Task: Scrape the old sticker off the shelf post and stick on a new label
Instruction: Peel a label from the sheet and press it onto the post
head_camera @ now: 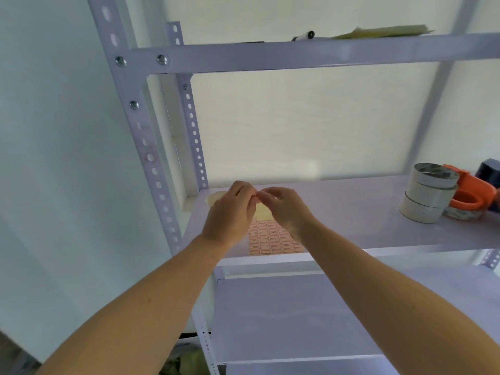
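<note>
A white perforated shelf post (140,125) runs up the left side, with faint reddish sticker residue (148,150) smeared on its face. A sheet of small red-bordered labels (270,240) lies on the middle shelf board (351,212), partly under my hands. My left hand (231,215) and my right hand (285,208) meet above the sheet, fingertips pinched together at one spot. Whatever they pinch is too small and blurred to make out.
Stacked tape rolls (427,196) and an orange tape dispenser (470,193) stand at the shelf's right end. A pale round object (215,197) lies in the back left corner. A marker (303,36) and yellowish paper (384,32) lie on the upper shelf.
</note>
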